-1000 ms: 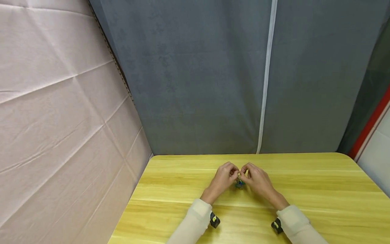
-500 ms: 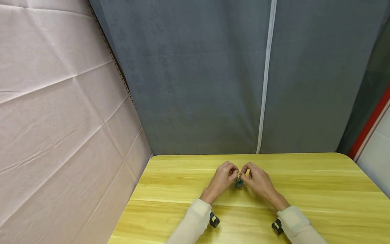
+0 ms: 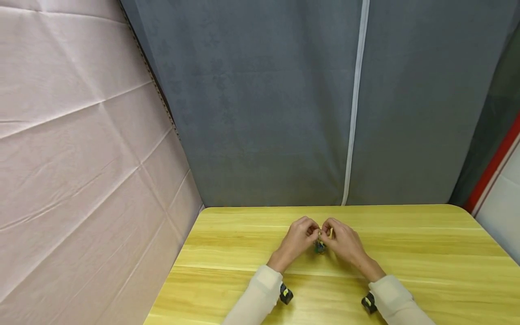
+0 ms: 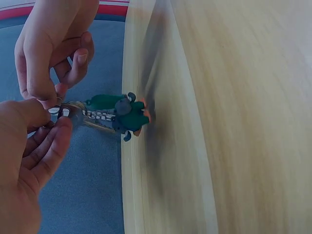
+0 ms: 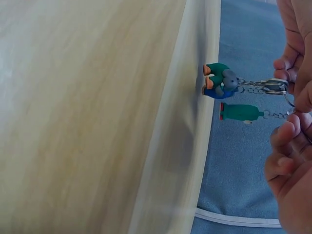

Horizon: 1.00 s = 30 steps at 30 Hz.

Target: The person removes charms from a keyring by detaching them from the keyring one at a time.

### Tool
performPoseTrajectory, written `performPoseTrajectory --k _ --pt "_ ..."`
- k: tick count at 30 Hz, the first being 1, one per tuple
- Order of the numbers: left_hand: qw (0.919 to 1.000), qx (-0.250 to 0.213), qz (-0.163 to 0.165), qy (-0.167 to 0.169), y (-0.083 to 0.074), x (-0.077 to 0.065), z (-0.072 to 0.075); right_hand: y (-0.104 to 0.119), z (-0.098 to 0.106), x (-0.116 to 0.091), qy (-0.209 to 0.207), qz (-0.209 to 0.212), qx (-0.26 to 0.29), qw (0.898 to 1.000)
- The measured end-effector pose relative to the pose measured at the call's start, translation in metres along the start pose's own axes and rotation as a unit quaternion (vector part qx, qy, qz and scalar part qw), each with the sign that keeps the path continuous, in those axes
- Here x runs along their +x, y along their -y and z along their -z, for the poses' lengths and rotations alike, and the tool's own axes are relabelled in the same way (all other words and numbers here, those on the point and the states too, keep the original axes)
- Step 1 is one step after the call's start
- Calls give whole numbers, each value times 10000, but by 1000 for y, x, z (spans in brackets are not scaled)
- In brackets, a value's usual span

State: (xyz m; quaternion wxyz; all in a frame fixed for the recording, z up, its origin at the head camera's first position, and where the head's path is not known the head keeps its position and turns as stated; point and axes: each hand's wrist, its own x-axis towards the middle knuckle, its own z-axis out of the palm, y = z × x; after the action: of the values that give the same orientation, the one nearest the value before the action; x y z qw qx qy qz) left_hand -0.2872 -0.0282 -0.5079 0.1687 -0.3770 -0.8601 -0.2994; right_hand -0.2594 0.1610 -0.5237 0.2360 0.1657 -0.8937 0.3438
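A bunch of keychains (image 3: 319,247) hangs between the two hands over the table. My left hand (image 3: 295,243) pinches the metal rings (image 5: 277,87) at the top, thumb against fingers. Opposite it, my right hand (image 3: 344,242) pinches a thin split ring at the same spot, its fingertips almost meeting the left ones. From the rings hang small rubber figures on short chains: grey-headed figures (image 4: 129,113) in green and blue with orange feet. A separate green figure (image 5: 240,112) with a red base hangs on its own chain toward the right hand. Fingertips partly hide the rings.
The wood-grain table (image 3: 227,253) lies beneath the hands. Behind it hangs a grey-blue curtain (image 3: 260,113) with a white strip (image 3: 354,104). Pale cloth (image 3: 81,158) covers the left side. Black wrist cameras (image 3: 286,294) sit at both cuffs.
The hands stay nearly in place, still pinching the rings with only slight finger shifts. The hanging figures sway and turn a little.
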Motion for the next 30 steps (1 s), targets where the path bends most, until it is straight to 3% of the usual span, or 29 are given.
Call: performPoseTrajectory --k 16,23,30 --pt "9988 387 5 -289 0 1 0 4 2 -1 -81 386 193 9990" --pt "9991 330 48 -254 0 -1 1 6 6 -2 147 100 184 9997" --pt "9988 358 -134 -292 -1 -1 2 5 5 -1 156 -23 139 9998"
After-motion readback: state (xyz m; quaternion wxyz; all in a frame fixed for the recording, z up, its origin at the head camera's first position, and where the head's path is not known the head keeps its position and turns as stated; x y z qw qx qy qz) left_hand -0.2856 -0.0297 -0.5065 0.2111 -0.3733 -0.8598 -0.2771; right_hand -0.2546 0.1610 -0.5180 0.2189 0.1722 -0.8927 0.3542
